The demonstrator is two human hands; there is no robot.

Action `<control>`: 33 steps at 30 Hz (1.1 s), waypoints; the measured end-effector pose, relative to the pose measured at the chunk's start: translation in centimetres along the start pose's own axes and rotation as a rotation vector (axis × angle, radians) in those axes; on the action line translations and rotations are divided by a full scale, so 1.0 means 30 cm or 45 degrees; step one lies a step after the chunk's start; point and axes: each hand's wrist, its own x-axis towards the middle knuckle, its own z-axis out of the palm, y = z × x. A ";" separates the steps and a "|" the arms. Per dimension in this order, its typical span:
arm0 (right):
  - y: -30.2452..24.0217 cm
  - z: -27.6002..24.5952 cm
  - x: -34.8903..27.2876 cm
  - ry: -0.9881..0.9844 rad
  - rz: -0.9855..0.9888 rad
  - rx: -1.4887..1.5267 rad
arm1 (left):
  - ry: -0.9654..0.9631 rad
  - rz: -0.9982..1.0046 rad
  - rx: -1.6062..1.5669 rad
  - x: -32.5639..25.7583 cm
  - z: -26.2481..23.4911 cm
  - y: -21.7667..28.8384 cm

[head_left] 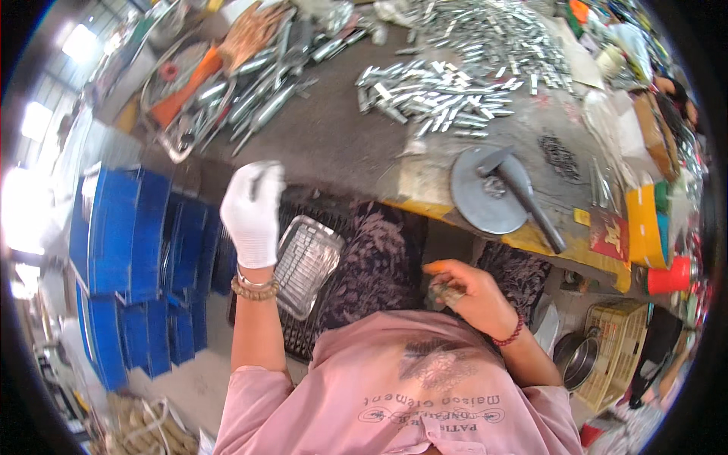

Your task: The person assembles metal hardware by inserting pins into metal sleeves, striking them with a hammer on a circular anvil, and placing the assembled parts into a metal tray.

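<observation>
My left hand [254,212], in a white knitted glove, is raised at the table's near edge. Its fingers bend in towards the thumb, slightly blurred, and what they may hold does not show. Just right of its wrist, lower down, is a metal tray [309,265] with rows of slim silvery pieces. My bare right hand [478,299] hovers over my lap, fingers curled around something small and greyish that I cannot make out. An orange covering wraps one of its fingers. Above it on the table, a hammer [523,197] lies across a round grey metal plate [474,201].
Silvery metal cylinders [447,95] are heaped at the table's back. Metal tools [265,106] and an orange glove [254,34] lie far left. Small dark pins [560,157] sit right of the plate. Blue bins [125,235] stack at left; a yellow crate [618,349] stands right.
</observation>
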 end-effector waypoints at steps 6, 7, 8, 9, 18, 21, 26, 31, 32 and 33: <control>-0.060 -0.025 -0.046 0.130 -0.104 -0.119 | -0.596 0.450 0.120 0.069 0.377 0.245; -0.062 -0.034 -0.054 0.125 -0.114 -0.152 | -0.556 0.556 0.243 0.073 0.427 0.234; -0.069 -0.041 -0.062 0.123 -0.121 -0.185 | -0.512 0.663 0.359 0.083 0.466 0.223; -0.084 -0.056 -0.071 0.145 -0.149 -0.243 | -0.571 0.623 0.389 0.087 0.497 0.239; -0.197 -0.392 -0.221 0.951 -0.382 -0.862 | -0.706 0.219 0.070 0.111 0.463 0.208; -0.133 -0.626 -0.154 1.335 -0.244 -1.137 | -0.818 -0.453 -1.063 0.094 0.389 0.230; -0.083 -0.827 0.005 1.305 0.096 -1.446 | -1.037 -0.600 -1.294 -0.023 0.413 0.344; -0.098 -0.868 0.025 1.250 0.117 -1.404 | -1.124 -0.348 -0.591 -0.090 0.426 0.441; -0.095 -0.847 0.015 1.319 -0.050 -1.350 | -1.167 -0.306 -0.528 -0.095 0.431 0.441; -0.134 -0.804 0.005 1.295 -0.061 -1.336 | -1.167 -0.163 -0.524 -0.105 0.444 0.425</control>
